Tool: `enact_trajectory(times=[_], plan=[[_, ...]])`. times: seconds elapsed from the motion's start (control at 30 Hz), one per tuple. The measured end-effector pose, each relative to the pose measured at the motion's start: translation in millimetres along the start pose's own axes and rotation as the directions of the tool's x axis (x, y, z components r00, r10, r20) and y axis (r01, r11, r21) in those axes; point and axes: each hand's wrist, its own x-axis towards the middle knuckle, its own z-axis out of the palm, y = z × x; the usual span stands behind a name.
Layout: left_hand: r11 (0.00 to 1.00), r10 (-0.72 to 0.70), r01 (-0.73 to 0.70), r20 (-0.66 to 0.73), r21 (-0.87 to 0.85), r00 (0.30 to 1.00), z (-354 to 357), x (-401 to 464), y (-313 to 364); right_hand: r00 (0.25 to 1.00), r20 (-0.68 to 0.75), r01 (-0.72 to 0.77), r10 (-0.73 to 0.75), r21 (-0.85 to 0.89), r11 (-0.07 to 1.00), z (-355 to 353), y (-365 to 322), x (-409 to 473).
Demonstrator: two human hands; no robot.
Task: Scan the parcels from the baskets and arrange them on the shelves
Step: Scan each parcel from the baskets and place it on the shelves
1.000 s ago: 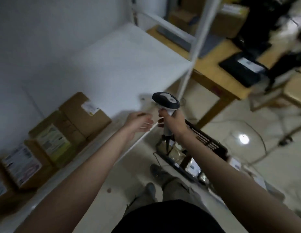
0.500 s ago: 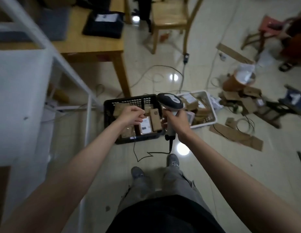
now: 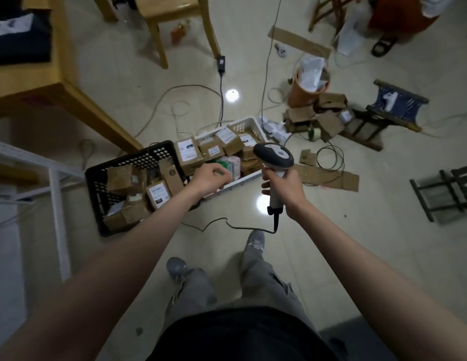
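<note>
- The right hand [image 3: 284, 187] is stretched forward and wrapped round the handle of a barcode scanner [image 3: 275, 162]; its grip is fully closed on the handle, the scanner's grey-and-white head tilted up and to the left above the fist.
- The scanner's black cable [image 3: 227, 225] drops from the base of the handle and trails across the floor [image 3: 331, 243] towards the left.
- The left hand [image 3: 210, 178] reaches out over the near edge of the white basket [image 3: 249, 123], back of the hand upward and fingers curled downward; its grip looks loosely closed with nothing seen in it, though the fingertips are hidden behind the hand.
- The black basket [image 3: 96, 188] stands on the floor left of the white one, the two touching at the corners. It holds several brown cardboard parcels [image 3: 122, 178], lying tilted at different angles, some with white labels.
- The white basket is piled with more brown labelled boxes [image 3: 188, 152] and, just past the left fingers, a pale pink-and-green packet [image 3: 233, 164].
- A white shelf frame [image 3: 57, 194] stands at the left edge, beside the black basket.
- A wooden surface [image 3: 39, 79] fills the upper left corner, a dark bag [image 3: 21, 43] lying on it.
- Loose cardboard scraps [image 3: 318, 115] lie on the floor beyond the baskets.
</note>
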Motion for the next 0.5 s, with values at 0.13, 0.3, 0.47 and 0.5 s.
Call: enact_trajectory(times=[0.13, 0.3, 0.47, 0.5], plan=[[0.999, 0.024, -0.024, 0.012, 0.042, 1.0, 33.6, 20.7, 42.6, 0.999, -0.021, 0.032, -0.032, -0.015, 0.999, -51.0, -23.2, 33.3], [0.993, 0.053, -0.053, 0.009, 0.104, 0.999, 51.7, 52.1, 77.2, 0.999, 0.002, 0.054, -0.054, -0.088, 0.995, -81.7, -46.0, 73.6], [0.996, 0.01, -0.009, -0.007, 0.089, 1.0, 57.9, 99.3, 94.5, 1.0, 0.019, -0.002, 0.005, -0.171, 0.985, -89.2, -57.5, 121.6], [0.996, -0.009, 0.009, -0.001, 0.084, 1.0, 58.8, 111.3, 96.3, 1.0, 0.027, -0.01, 0.015, -0.185, 0.983, -88.9, -59.5, 132.7]])
